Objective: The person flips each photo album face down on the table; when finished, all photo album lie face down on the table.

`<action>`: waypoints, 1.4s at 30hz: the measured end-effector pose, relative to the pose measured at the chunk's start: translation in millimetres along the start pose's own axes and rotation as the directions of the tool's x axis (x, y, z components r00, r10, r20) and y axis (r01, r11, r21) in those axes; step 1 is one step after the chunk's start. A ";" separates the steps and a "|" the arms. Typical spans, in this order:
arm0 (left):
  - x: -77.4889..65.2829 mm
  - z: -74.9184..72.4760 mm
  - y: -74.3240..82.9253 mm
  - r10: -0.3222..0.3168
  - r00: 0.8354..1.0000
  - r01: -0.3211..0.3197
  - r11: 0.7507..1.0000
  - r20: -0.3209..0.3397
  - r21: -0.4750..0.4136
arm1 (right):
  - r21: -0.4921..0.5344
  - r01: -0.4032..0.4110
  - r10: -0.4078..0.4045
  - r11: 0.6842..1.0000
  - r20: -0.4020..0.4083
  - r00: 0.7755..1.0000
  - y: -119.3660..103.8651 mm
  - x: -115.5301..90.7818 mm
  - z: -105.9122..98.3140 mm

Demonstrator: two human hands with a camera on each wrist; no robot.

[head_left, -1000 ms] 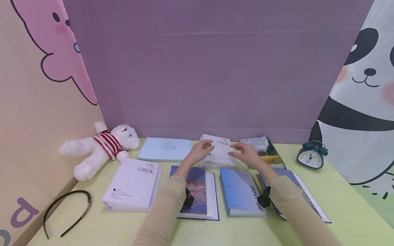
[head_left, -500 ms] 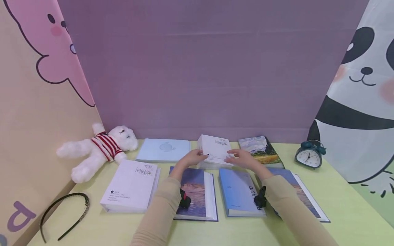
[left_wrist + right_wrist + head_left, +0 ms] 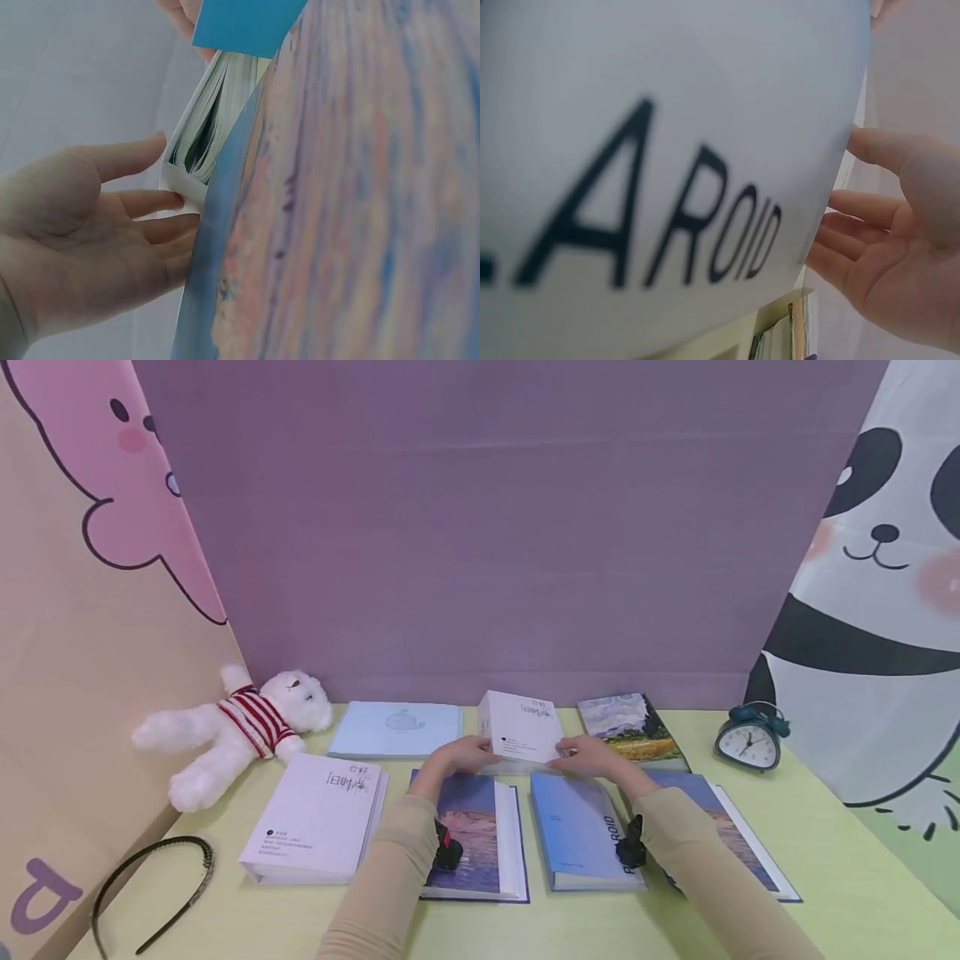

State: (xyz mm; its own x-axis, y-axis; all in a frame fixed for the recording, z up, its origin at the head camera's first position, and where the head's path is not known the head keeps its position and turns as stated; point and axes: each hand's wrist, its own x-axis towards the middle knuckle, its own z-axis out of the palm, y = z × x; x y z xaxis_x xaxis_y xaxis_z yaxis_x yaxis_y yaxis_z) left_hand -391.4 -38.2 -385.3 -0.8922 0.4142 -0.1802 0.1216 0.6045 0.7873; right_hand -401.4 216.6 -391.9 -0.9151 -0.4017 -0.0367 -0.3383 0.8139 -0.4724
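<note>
At the back middle of the table lies a thick white photo album [image 3: 525, 718]. My left hand [image 3: 465, 754] holds its near left corner. On the near right corner my right hand [image 3: 592, 757] has its thumb and fingers. In the left wrist view, the left thumb is at the album's [image 3: 206, 112] cover and the fingers reach its spine, their tips partly hidden by a seascape-covered book [image 3: 322, 210]. The right wrist view shows the right hand's fingertips hidden behind a blue POLAROID album [image 3: 675, 75].
Another white album [image 3: 311, 814] lies front left. A pale blue whale album [image 3: 397, 731], a painting-covered book [image 3: 630, 727] and a second seascape book [image 3: 735, 835] lie around. A plush bear [image 3: 251, 722] and headband [image 3: 150, 852] are left, an alarm clock [image 3: 750, 739] right.
Both hands have come down and nearer, from above the white album's cover to its near corners. The head view has shifted slightly.
</note>
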 end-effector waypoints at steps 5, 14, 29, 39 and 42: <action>-2.3 2.6 0.3 -0.030 0.999 0.029 0.999 -0.022 -0.030 | 0.018 -0.046 0.046 0.999 0.008 0.999 -10.7 2.8 4.3; -2.2 -2.2 9.7 -0.048 0.998 0.039 0.982 -0.044 -0.185 | -0.001 -0.061 0.061 0.998 -0.016 0.998 -18.8 -0.2 -0.7; -4.4 -3.8 9.3 -0.010 0.982 -0.062 0.929 -0.190 -0.366 | -0.009 0.045 -0.046 0.999 -0.113 0.993 -35.0 12.7 3.8; -2.8 -2.0 18.0 -0.049 0.963 -0.091 0.865 -0.263 -0.494 | 0.060 0.157 -0.135 0.986 -0.273 0.952 -55.5 16.4 -0.6; -2.4 -2.9 16.8 -0.056 0.962 -0.091 0.857 -0.266 -0.508 | 0.079 0.161 -0.133 0.984 -0.282 0.950 -55.9 17.0 -1.2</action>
State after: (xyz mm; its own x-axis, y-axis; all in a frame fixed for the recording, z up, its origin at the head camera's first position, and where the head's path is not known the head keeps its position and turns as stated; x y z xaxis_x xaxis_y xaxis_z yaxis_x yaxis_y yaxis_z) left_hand -388.5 -31.0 -369.9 -0.9811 0.1839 -0.0603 -0.0356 0.1347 0.9903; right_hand -398.4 164.8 -365.1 -0.8863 -0.3717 0.2762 -0.4630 0.7027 -0.5402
